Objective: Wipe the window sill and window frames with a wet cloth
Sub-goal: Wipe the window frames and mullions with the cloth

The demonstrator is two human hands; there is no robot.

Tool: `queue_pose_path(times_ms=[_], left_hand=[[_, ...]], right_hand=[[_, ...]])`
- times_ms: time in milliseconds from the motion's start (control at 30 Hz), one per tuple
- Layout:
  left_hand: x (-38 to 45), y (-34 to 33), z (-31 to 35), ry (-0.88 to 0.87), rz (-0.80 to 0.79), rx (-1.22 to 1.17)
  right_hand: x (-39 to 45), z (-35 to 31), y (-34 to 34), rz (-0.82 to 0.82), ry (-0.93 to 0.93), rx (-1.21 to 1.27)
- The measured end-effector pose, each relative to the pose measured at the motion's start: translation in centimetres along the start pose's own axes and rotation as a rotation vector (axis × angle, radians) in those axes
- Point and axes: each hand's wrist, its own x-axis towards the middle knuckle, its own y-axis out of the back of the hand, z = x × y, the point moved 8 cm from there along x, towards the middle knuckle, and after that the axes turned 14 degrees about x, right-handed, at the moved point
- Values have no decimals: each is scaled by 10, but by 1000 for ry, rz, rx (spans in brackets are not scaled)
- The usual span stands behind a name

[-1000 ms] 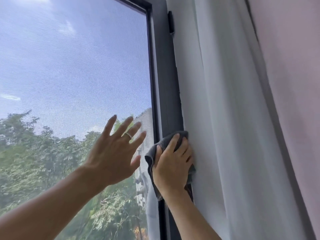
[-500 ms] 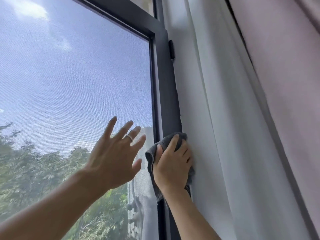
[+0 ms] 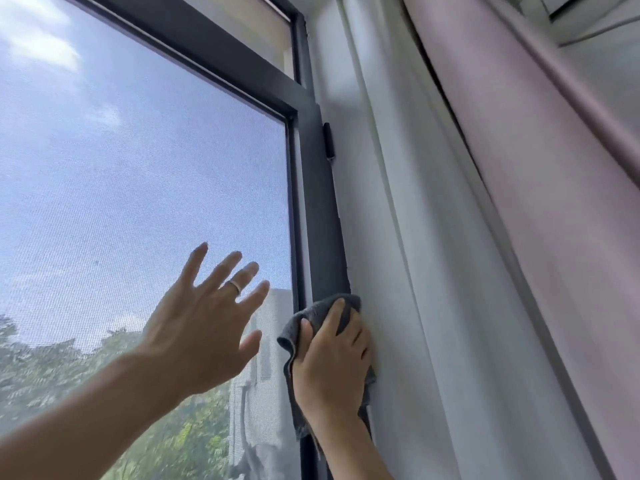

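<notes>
Two hands, both raised at the window.

Right hand (image 3: 332,365): one, laid flat over one grey cloth (image 3: 313,315), fingers only slightly bent, pressing it against the upright of the dark window frame (image 3: 320,216). The cloth shows above the fingertips, bunches in a fold at the thumb side, and hangs below the wrist.

Left hand (image 3: 204,327): one, just left of the right hand, apart from the cloth. Fingers straight and spread, palm toward the mesh screen (image 3: 138,168); it holds nothing. Whether the fingertips touch the screen cannot be told. One ring (image 3: 234,286) on one finger.

Window frame: one upright rising from beneath the cloth, one crossbar meeting it up and left of both hands. One small dark fitting (image 3: 328,140) on the upright's right edge, well above the right hand.

Curtains: two, right of the right hand. One white curtain (image 3: 398,237) just beside the cloth; one pinkish curtain (image 3: 554,202) farther right.

Beyond the screen: sky, treetops, one pale building.
</notes>
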Motion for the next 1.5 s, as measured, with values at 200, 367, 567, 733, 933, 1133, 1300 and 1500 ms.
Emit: queue_pose_path(times_ms=[200, 367, 567, 733, 933, 1133, 1300, 1500], left_hand=[[4, 6, 0, 28, -10, 23], [11, 9, 0, 19, 8, 32], [40, 8, -20, 70, 28, 77], [57, 16, -18, 112, 31, 80], [74, 15, -41, 127, 11, 131], [88, 8, -64, 141, 15, 141], [115, 12, -69, 162, 38, 154], [140, 17, -85, 215, 40, 128]], right_hand=[[57, -26, -6, 1, 57, -17], [26, -11, -2, 31, 9, -2], [77, -33, -8, 65, 36, -15], [63, -27, -7, 54, 24, -10], [123, -55, -8, -48, 46, 38], [104, -48, -6, -72, 42, 7], [170, -75, -15, -71, 54, 84], [139, -63, -7, -6, 78, 83]])
